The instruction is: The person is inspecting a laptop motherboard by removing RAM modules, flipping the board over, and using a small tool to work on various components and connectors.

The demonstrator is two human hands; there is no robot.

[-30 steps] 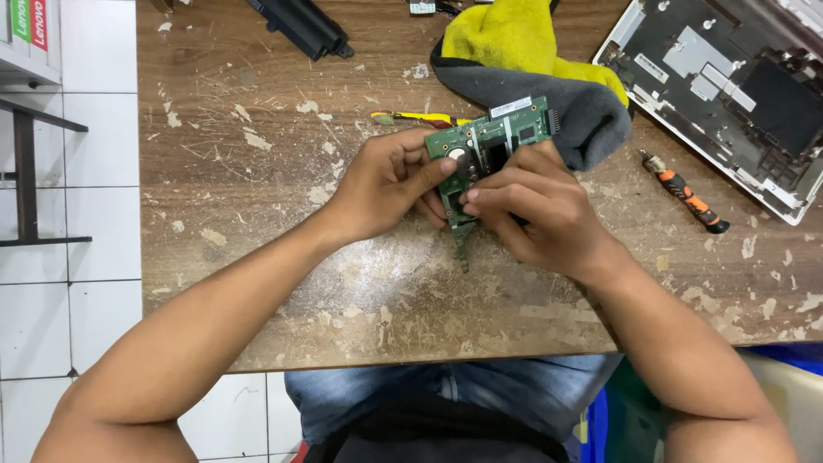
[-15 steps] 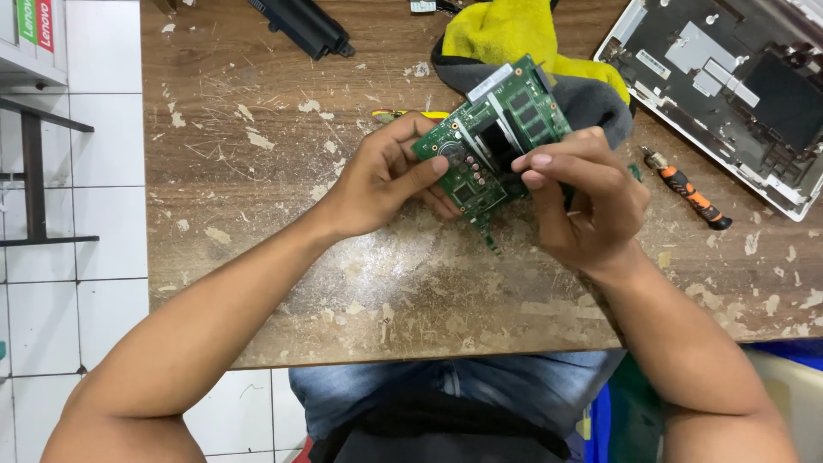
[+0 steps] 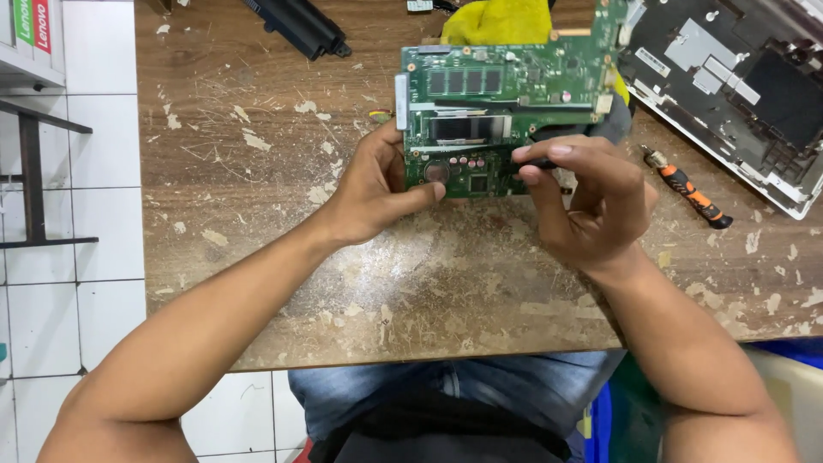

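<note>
worn wooden table [image 3: 257, 214], circuit board [image 3: 506, 94] now flatter, apparently unfolded

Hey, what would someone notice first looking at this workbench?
First, the green circuit board held at the centre of the worn wooden table, the left hand gripping its lower left edge, the right hand at its lower right. An opened laptop shell lies top right, an orange screwdriver beside it.

A worn, paint-flecked wooden table [image 3: 257, 214] carries an orange-handled screwdriver [image 3: 690, 195]. Beyond the screwdriver, at the table's far right corner, lies an opened laptop casing [image 3: 737, 86]. Well left of the screwdriver, at the far edge, rests a black battery pack [image 3: 300, 27].
</note>
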